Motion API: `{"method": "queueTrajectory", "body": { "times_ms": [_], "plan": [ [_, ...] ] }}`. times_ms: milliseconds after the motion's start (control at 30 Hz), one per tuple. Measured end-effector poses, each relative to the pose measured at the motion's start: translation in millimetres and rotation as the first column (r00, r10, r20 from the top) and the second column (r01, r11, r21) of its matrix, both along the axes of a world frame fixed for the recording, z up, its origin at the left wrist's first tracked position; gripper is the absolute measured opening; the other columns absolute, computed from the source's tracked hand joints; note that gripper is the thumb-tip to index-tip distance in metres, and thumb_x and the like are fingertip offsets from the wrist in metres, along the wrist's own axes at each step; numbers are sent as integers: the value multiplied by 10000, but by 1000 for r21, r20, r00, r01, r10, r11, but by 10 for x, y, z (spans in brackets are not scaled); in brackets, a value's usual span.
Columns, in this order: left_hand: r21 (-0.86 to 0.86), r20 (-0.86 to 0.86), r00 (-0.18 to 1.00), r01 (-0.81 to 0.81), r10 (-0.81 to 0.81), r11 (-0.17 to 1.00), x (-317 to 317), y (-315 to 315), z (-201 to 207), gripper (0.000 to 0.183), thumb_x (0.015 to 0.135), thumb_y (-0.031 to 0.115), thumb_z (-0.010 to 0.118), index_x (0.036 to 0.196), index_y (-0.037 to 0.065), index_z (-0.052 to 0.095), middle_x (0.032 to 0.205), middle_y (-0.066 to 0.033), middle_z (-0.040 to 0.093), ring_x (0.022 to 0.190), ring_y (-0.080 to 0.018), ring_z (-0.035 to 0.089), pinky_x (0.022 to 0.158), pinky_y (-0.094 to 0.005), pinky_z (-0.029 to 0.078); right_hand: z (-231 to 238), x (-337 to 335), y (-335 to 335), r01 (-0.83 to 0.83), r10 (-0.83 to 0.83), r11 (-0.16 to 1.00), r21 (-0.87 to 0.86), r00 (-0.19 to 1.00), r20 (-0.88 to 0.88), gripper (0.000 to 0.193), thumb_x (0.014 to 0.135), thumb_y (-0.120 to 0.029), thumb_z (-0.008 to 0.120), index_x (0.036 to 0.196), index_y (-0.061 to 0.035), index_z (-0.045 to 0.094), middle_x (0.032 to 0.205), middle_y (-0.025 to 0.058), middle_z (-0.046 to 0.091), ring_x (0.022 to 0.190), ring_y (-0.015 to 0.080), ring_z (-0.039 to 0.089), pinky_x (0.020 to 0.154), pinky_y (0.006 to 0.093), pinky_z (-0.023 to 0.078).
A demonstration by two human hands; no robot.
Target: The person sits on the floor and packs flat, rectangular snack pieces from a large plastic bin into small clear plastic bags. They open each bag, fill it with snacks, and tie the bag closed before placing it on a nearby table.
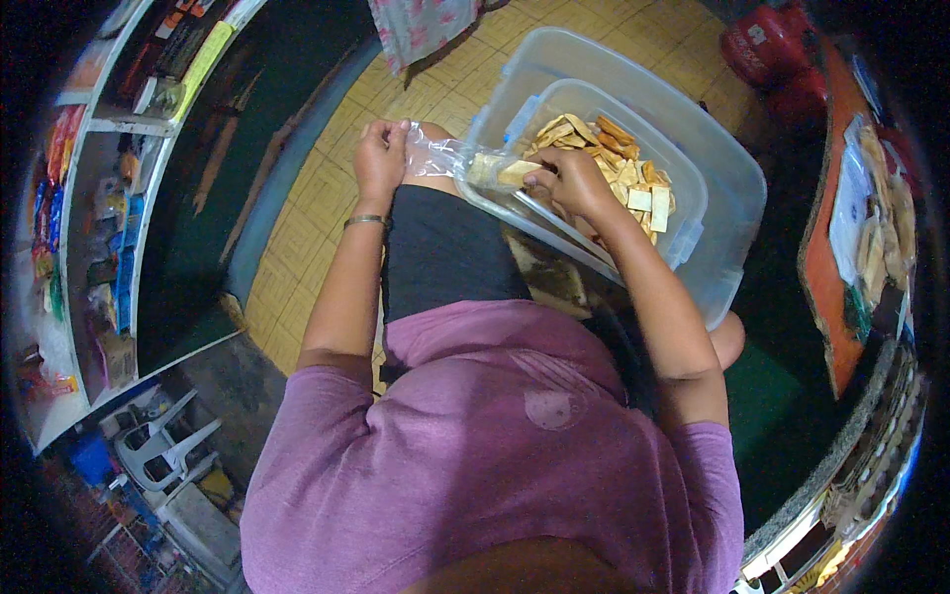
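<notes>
A thin clear plastic bag (432,158) stretches between my two hands above my lap. My left hand (382,161) is closed, pinching one end of it. At the other end, several flat, pale yellow biscuit-like pieces (500,170) show in a row, seemingly inside the plastic. My right hand (576,184) has its fingers closed around that filled end, over the near rim of a clear plastic tub (683,163). More golden, oblong biscuit-like pieces (618,158) lie heaped in the tub. Whether my right fingers also grip a loose piece is hidden.
The tub sits inside a larger translucent bin (749,203) by my knees. Shelves with packets (124,218) line the left. A reddish-brown board (823,238) stands at the right, with red rounded objects (767,49) behind the bin. White plastic chairs (168,445) are at lower left.
</notes>
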State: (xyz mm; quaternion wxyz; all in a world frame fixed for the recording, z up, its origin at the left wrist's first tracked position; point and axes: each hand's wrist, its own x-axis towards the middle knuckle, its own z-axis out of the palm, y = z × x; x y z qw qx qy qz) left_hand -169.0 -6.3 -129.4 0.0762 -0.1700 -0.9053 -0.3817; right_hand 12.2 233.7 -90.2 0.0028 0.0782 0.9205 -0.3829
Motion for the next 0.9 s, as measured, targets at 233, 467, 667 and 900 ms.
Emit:
{"method": "queueTrajectory", "body": {
  "times_ms": [233, 467, 667, 900],
  "plan": [
    [-37, 14, 999, 32, -31, 999, -37, -25, -20, 329, 898, 327, 642, 875, -1, 647, 860, -201, 651, 779, -366, 633, 706, -434, 492, 5, 321, -190, 64, 0, 965, 256, 971, -240, 159, 857, -183, 665, 869, -27, 642, 784, 186, 643, 752, 374, 625, 682, 444, 490],
    [-111, -39, 995, 85, -90, 990, 7, 19, 65, 329, 912, 339, 619, 891, 11, 644, 866, -212, 660, 813, -396, 635, 724, -461, 491, 190, 782, -237, 104, 6, 919, 379, 961, -278, 117, 816, -151, 665, 865, -54, 621, 750, 133, 625, 728, 325, 622, 647, 426, 491],
    [-196, -25, 990, 132, -140, 972, 20, 40, 102, 339, 914, 362, 611, 905, 25, 645, 860, -209, 662, 816, -395, 636, 732, -470, 489, 276, 1017, -319, 72, -6, 867, 494, 991, -135, 169, 769, -147, 616, 927, -89, 605, 768, 97, 625, 794, 269, 622, 694, 429, 478],
    [-133, -8, 999, 47, -48, 990, -32, -15, 62, 345, 925, 372, 606, 893, 30, 641, 810, -198, 661, 736, -364, 644, 662, -427, 489, 479, 1429, 76, 285, -149, 834, 472, 940, -305, 201, 750, -52, 675, 949, -82, 677, 819, 135, 642, 773, 311, 616, 709, 439, 483]
  ]
}}
